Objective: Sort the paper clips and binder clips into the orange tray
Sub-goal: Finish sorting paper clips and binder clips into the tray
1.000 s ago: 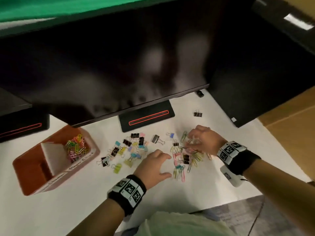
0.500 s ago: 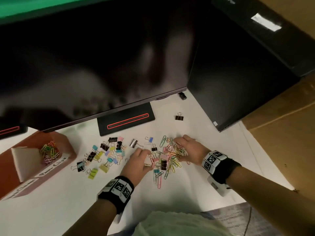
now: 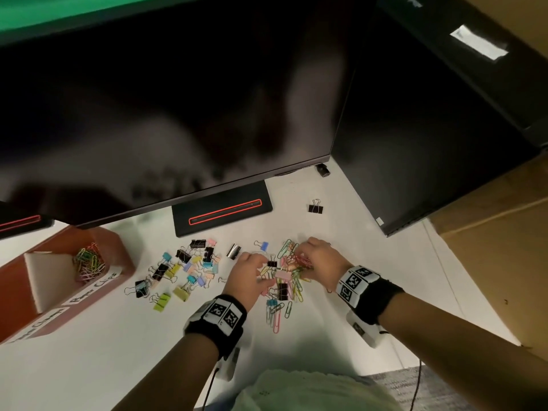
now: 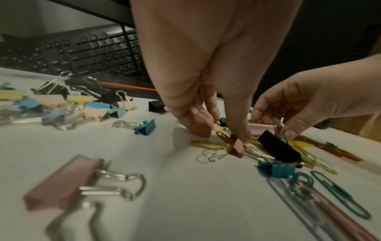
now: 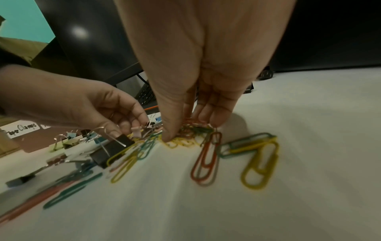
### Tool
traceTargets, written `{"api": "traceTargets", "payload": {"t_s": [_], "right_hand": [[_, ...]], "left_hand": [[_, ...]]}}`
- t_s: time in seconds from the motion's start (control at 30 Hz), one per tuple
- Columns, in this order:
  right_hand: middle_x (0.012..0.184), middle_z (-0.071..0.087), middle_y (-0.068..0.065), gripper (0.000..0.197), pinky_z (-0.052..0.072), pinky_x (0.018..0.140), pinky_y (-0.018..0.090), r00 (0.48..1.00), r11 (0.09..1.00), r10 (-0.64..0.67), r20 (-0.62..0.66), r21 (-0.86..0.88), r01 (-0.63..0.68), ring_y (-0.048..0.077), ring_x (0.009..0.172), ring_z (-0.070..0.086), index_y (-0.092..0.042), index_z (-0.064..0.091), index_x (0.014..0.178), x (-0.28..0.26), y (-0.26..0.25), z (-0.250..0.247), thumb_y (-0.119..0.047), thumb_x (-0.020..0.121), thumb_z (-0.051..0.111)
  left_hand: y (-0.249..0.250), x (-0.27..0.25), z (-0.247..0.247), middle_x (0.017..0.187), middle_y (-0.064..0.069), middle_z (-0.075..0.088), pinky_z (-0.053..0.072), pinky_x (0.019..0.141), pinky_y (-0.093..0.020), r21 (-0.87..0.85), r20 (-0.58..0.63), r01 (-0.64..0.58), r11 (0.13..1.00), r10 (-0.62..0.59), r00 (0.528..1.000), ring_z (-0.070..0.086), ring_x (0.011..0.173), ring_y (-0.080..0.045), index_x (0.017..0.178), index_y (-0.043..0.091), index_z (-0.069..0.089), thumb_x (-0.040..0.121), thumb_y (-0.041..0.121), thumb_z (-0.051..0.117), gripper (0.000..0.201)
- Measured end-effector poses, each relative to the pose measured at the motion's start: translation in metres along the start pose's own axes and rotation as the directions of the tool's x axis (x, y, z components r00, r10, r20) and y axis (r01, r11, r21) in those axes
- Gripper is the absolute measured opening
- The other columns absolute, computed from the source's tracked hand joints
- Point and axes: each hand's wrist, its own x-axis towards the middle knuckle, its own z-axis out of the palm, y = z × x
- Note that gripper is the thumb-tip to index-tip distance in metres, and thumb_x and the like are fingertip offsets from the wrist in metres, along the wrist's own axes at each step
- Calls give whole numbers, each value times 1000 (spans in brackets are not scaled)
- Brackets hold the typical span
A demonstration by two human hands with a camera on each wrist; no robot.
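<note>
The orange tray (image 3: 118, 249) stands at the left with coloured paper clips (image 3: 89, 262) in one compartment. Loose binder clips (image 3: 189, 271) lie in the middle of the table, and a mixed pile of paper clips (image 3: 293, 281) lies to their right. My right hand (image 3: 305, 256) (image 5: 189, 128) pinches a bunch of paper clips (image 5: 191, 125) at the far side of the pile. My left hand (image 3: 264, 271) (image 4: 220, 133) is bent over the near side. One fingertip touches a small pink binder clip (image 4: 237, 147) while the thumb rests on the table. A black binder clip (image 4: 278, 148) lies between the hands.
Two dark monitors overhang the far side, one on a black stand (image 3: 222, 212). A lone black binder clip (image 3: 315, 208) lies behind the pile. A keyboard (image 4: 82, 48) sits beyond the clips. The table's front edge runs close to my body, and a cardboard surface (image 3: 489, 262) borders the right.
My left hand has moved right and forward into the paper clip pile. My right hand has stayed on the pile and drawn its fingers together on clips.
</note>
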Motion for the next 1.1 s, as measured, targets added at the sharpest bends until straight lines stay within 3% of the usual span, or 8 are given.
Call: {"api": "traceTargets", "payload": {"t_s": [0.07,0.17,0.33,0.5,0.67,0.8,0.9,1.1], "right_hand": [[117,56,8,41,46,92,33,1000,999,0,0,35,0,24,108,55,-14,55,120,5,-3,-3,-19,82,68],[116,60,8,34,45,89,29,1000,999,0,16,50,-1,22,104,58,-13,59,117,9,-4,-5,-18,84,66],[113,64,7,27,47,87,28,999,1000,6,49,-5,-6,22,101,60,-14,64,113,10,-6,-9,-21,86,63],[113,62,8,26,43,84,25,999,1000,-14,46,-11,15,22,102,58,-14,65,113,5,-3,-17,-22,89,60],[109,59,7,24,43,84,23,1000,1000,-25,9,7,25,21,99,58,-13,66,110,2,4,-27,-23,88,61],[109,57,7,25,46,87,26,999,999,-27,-33,25,28,22,97,58,-11,66,110,7,5,-35,-18,86,63],[111,58,8,24,47,89,28,998,999,-44,-34,9,45,22,97,58,-10,67,110,11,2,-38,-16,86,64],[114,56,6,24,47,88,29,995,995,-94,32,-35,95,22,99,57,-12,67,109,7,-3,-35,-18,86,63]], "left_hand": [[-4,-1,-4,109,1,49,40,69,-6,-22,17,-30,999,30,999,54,84,-8,113,15,60,75,22,75,42],[-8,-3,-9,105,0,52,49,75,-17,-11,3,-50,999,50,999,56,77,-6,108,12,63,81,14,69,28],[-11,1,-6,100,1,52,39,67,-7,37,-20,-28,999,29,999,54,78,-9,105,14,63,79,4,67,28],[-11,8,-7,91,-4,62,52,80,-29,41,-68,-12,999,15,998,58,79,-14,93,9,66,81,-1,61,17],[-13,8,-8,101,-4,57,48,80,-22,87,-95,-52,995,61,994,59,82,-16,99,10,66,84,7,60,16],[-12,5,-6,97,2,54,50,81,-28,102,-69,-22,995,29,997,56,84,-14,105,14,61,81,10,67,26],[-14,7,-2,85,3,56,49,75,-24,67,-108,-1,998,8,994,56,77,-12,102,13,61,82,6,63,21],[-17,3,-5,91,-2,53,49,76,-26,123,-47,-70,990,76,996,55,76,-15,88,11,63,85,7,57,7]]}}
